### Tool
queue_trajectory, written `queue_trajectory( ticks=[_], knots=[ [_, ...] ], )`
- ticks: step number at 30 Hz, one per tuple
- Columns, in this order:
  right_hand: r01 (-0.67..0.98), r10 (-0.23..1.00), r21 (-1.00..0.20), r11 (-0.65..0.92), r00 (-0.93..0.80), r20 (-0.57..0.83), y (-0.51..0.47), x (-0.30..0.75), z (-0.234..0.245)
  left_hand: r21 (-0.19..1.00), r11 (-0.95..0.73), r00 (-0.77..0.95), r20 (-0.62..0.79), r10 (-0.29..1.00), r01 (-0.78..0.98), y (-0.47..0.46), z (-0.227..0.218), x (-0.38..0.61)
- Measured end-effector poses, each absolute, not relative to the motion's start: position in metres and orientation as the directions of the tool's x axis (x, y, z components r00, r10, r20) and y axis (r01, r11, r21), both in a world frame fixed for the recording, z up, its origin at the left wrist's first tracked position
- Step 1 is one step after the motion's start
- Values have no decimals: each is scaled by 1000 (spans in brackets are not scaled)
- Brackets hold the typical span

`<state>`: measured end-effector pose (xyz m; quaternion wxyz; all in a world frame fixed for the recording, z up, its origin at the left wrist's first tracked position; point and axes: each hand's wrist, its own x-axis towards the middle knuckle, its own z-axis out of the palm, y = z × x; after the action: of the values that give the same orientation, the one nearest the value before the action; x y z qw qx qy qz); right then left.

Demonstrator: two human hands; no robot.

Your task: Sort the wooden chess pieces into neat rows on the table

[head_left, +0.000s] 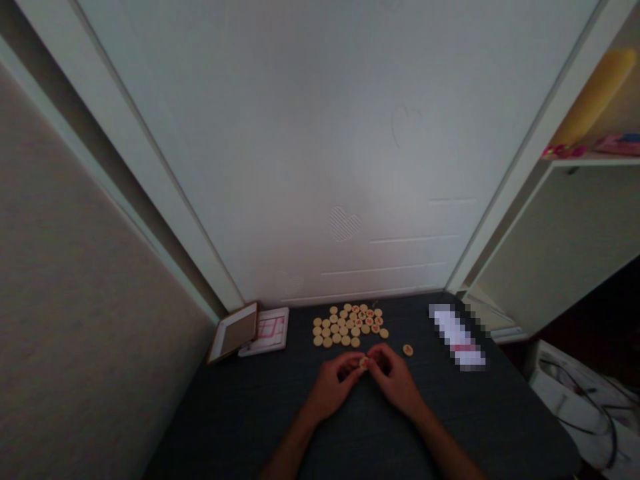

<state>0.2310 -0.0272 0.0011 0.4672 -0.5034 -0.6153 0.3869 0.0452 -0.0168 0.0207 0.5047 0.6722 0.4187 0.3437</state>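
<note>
Between the fingertips of both hands is a round wooden xiangqi piece [364,363] with a red mark on its face. My left hand [333,383] pinches it from the left, and my right hand [393,377] grips it from the right. Just beyond the hands lies a cluster of pale wooden xiangqi pieces [345,327], some plain side up, others showing red characters. One loose piece [408,350] with a red character rests apart, to the right of my right hand.
On the dark table [240,413], a brown-edged frame or box lid [235,331] leans over a white box with red lines [273,331] at the left. A blurred-out white item [457,337] lies at the right. Behind stands a white panel [300,167]; cables [585,393] hang over a white box at lower right.
</note>
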Motion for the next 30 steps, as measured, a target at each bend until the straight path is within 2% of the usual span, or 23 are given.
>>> queue_trajectory(
  ticks=[23,30],
  knots=[
    [228,981,-955,192,-64,182,-27,231,0,959,-144,385,41,922,244,-17,20,46],
    [257,980,-946,196,-66,185,-29,229,6,939,-173,330,70,941,296,-19,19,47]
  ],
)
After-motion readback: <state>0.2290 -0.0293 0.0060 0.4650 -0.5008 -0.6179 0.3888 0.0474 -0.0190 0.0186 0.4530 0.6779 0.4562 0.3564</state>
